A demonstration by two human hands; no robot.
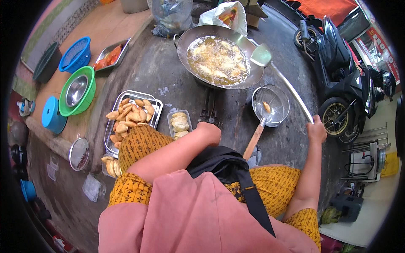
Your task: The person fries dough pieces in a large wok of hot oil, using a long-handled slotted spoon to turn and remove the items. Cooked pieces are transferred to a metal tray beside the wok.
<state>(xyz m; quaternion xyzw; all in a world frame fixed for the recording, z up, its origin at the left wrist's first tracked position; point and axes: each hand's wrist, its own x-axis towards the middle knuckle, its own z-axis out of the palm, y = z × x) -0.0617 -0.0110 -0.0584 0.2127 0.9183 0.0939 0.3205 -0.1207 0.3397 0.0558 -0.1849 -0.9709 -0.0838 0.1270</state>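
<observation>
My right hand point(316, 130) grips the end of a long metal handle of a wok turner point(261, 55). Its broad blade rests on the right rim of a large metal wok point(196, 34). Pale, half-moon pastries point(221, 60) fry in bubbling oil there. My left hand point(209, 132) is curled into a fist above my lap, with nothing visible in it; the palm side is hidden. Just beyond it lies a burner valve point(208, 119). A clear plastic tub point(171, 124) of uncooked pastries stands left of that hand. Browned pastries point(134, 115) are heaped on a metal tray point(109, 132), partly behind my knee.
A wire strainer point(278, 98) with a wooden handle lies over a metal bowl point(276, 124), one browned piece inside. Leftward are a green basin point(92, 83), blue basket point(79, 52) and small sieve point(79, 154). A motor scooter point(340, 72) stands at right.
</observation>
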